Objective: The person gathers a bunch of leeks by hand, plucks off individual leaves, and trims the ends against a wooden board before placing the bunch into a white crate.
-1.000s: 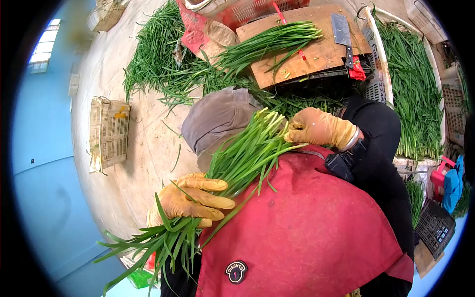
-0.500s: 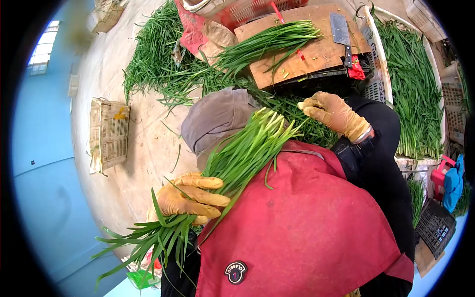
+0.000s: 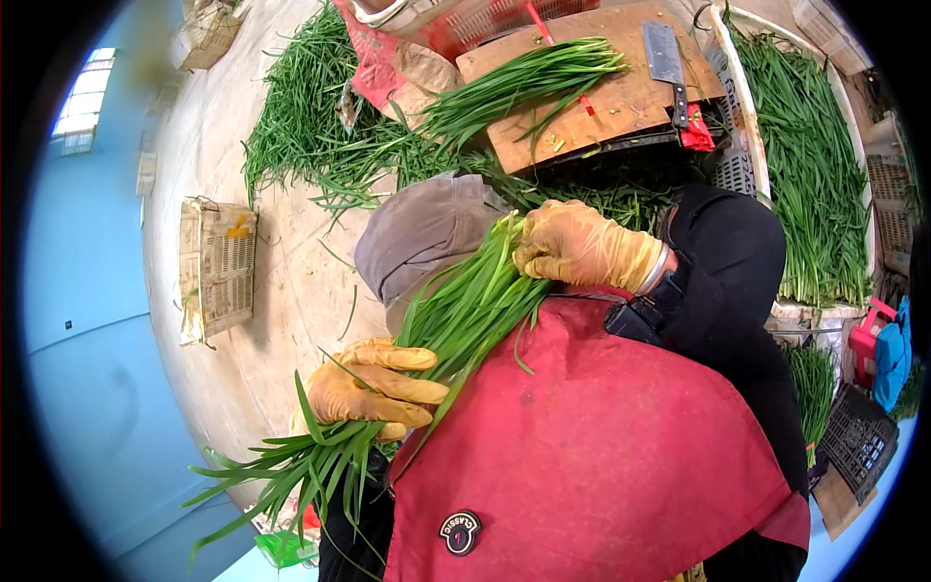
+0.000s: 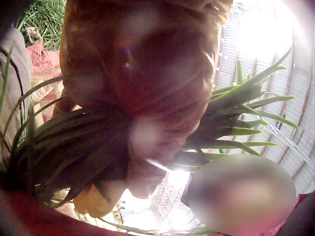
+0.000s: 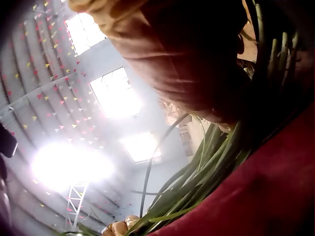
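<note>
A bunch of long green leafy stalks [image 3: 465, 301] lies slantwise over the red apron [image 3: 601, 417], pale ends at the top. The gloved left hand [image 3: 373, 385] holds its leafy lower part, the leaf tips hanging out below the palm. At the pale ends, the gloved right hand [image 3: 587, 247] pinches some stalks with bent fingers; its fingertips are partly hidden. In the left wrist view the left hand [image 4: 142, 73] wraps the dark leaves [image 4: 74, 147]. The right wrist view has the right hand [image 5: 182, 54] against the stalks [image 5: 206, 172].
Ahead, a wooden board [image 3: 621, 92] bears another bunch [image 3: 524, 92] and a cleaver [image 3: 664, 58]. Loose greens [image 3: 310, 116] are heaped on the floor. A white crate [image 3: 752, 126] full of greens stands at the right, a worn crate [image 3: 218, 267] at the left.
The right hand moved away from the bunch to the upper right, then came back down-left onto its pale ends. The left hand has shifted slightly left and keeps its hold.
</note>
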Demonstrator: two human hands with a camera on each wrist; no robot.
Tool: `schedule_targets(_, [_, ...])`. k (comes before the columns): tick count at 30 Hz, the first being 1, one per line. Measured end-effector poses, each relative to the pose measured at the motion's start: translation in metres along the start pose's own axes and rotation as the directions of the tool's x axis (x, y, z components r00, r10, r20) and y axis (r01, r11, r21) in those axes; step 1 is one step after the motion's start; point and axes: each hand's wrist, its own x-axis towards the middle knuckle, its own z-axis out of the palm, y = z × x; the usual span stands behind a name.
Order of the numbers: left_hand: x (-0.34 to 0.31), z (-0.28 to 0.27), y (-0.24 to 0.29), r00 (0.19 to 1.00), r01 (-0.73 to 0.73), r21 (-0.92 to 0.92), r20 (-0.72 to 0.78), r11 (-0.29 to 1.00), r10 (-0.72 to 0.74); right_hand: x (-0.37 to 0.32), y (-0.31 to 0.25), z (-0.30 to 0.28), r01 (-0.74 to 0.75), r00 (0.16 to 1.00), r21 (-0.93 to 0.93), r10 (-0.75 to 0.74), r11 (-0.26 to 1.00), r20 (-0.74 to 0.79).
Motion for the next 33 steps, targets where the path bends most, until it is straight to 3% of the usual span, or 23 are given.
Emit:
schedule_targets(3, [0.002,0.000,0.001,1.000,0.002,0.001,-0.006,1.000,-0.002,-0.002,0.006,0.010,0.123,0.981,0.047,-0.115,0.991,-0.155])
schedule_targets(8, [0.002,-0.012,0.003,0.992,0.004,0.043,0.128,0.999,-0.009,-0.006,0.009,0.005,0.078,0.997,0.127,-0.077,0.989,-0.011])
schedule_targets(11, [0.002,0.001,0.001,0.998,0.003,-0.034,-0.063,0.999,-0.006,-0.014,0.009,0.000,0.032,0.999,0.327,-0.030,0.944,-0.012])
schedule_targets(16, [-0.001,-0.003,0.002,0.999,0.028,-0.046,0.019,0.999,-0.027,-0.016,0.005,-0.001,-0.033,0.999,0.448,0.027,0.893,0.020])
schedule_targets(22, [0.000,0.002,0.008,0.998,0.049,0.013,-0.050,0.999,-0.048,-0.016,0.007,0.023,-0.009,0.980,0.685,0.142,0.728,-0.138])
schedule_targets(24, [0.002,0.003,0.009,0.996,0.049,0.028,-0.070,0.998,-0.047,-0.017,0.002,0.028,-0.068,0.960,0.723,0.243,0.688,-0.141])
schedule_targets(28, [0.007,0.008,0.008,0.996,0.029,-0.043,-0.086,0.999,-0.033,-0.016,-0.008,0.026,-0.288,0.877,0.825,0.481,0.486,0.023])
schedule_targets(31, [0.006,0.008,0.005,0.997,0.018,-0.043,-0.069,0.999,-0.021,-0.016,-0.003,0.021,-0.405,0.820,0.778,0.567,0.480,0.078])
schedule_targets(32, [0.006,0.007,0.004,0.998,0.011,-0.028,-0.068,1.000,-0.013,-0.015,0.010,0.030,-0.282,0.871,0.618,0.465,0.734,-0.156])
schedule_targets(33, [0.004,0.006,0.005,0.999,0.028,-0.006,-0.028,1.000,-0.028,-0.019,0.023,0.032,-0.326,0.867,0.549,0.475,0.770,-0.150])
